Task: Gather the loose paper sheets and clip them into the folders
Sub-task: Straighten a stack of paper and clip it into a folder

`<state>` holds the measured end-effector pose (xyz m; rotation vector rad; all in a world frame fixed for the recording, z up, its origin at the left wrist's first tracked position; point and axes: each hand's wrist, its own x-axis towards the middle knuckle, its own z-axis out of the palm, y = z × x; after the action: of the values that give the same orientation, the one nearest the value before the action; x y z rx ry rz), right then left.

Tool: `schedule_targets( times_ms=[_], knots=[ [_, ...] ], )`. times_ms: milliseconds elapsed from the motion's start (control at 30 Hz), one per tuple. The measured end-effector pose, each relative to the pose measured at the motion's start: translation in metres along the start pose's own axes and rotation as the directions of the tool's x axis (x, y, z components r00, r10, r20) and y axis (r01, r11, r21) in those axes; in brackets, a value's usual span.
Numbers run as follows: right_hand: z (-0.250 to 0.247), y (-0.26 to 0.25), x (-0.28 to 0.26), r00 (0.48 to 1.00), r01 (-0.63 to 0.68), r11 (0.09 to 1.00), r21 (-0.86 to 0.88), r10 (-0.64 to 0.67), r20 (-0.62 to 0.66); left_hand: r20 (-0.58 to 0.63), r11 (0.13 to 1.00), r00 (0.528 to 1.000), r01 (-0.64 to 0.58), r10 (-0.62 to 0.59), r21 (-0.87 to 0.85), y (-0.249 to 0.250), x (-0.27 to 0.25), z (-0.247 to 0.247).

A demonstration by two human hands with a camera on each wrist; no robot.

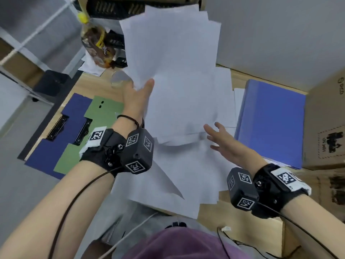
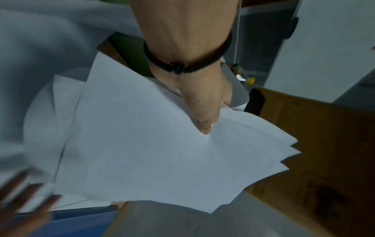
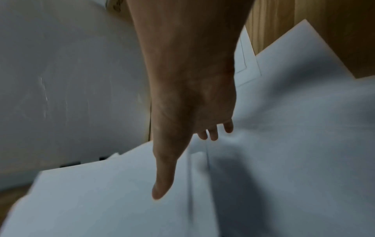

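My left hand (image 1: 139, 94) pinches a fanned bundle of white paper sheets (image 1: 173, 68) and holds it raised over the desk; in the left wrist view the thumb (image 2: 205, 126) presses on top of the bundle (image 2: 162, 160). More loose sheets (image 1: 179, 176) lie spread on the wooden desk (image 1: 252, 230) below. My right hand (image 1: 222, 141) hovers with straight, spread fingers by the lower right edge of the raised bundle, holding nothing. An open dark-blue clip folder (image 1: 71, 128) with green inner sheets and two black clips lies at the left. A closed light-blue folder (image 1: 270, 120) lies at the right.
A plastic bottle with a yellow cap (image 1: 97, 45) and a clear cup (image 1: 119, 79) stand at the back left. Cardboard boxes (image 1: 326, 128) line the right side. A white partition wall (image 1: 280, 34) closes off the back. Cables hang near the front desk edge.
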<state>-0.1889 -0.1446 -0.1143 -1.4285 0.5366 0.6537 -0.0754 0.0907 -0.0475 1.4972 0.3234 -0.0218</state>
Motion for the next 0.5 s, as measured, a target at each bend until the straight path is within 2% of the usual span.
schedule_targets(
  times_ms=[133, 267, 500],
  knots=[
    [0.031, 0.015, 0.008, 0.974, -0.053, 0.988, -0.145, 0.083, 0.212, -0.123, 0.995, 0.99, -0.083, 0.075, -0.059, 0.032, 0.002, -0.035],
    [0.053, 0.02, 0.015, 0.923, -0.073, 0.975, -0.211, 0.146, 0.355, -0.213, 0.967, 0.973, -0.133, 0.086, -0.215, 0.044, 0.006, -0.067],
    [0.083, 0.012, 0.018, 0.813, -0.018, 0.932, -0.363, 0.224, 0.537, -0.267, 0.928, 0.958, -0.008, -0.099, -0.372, 0.018, -0.001, -0.088]
  ],
)
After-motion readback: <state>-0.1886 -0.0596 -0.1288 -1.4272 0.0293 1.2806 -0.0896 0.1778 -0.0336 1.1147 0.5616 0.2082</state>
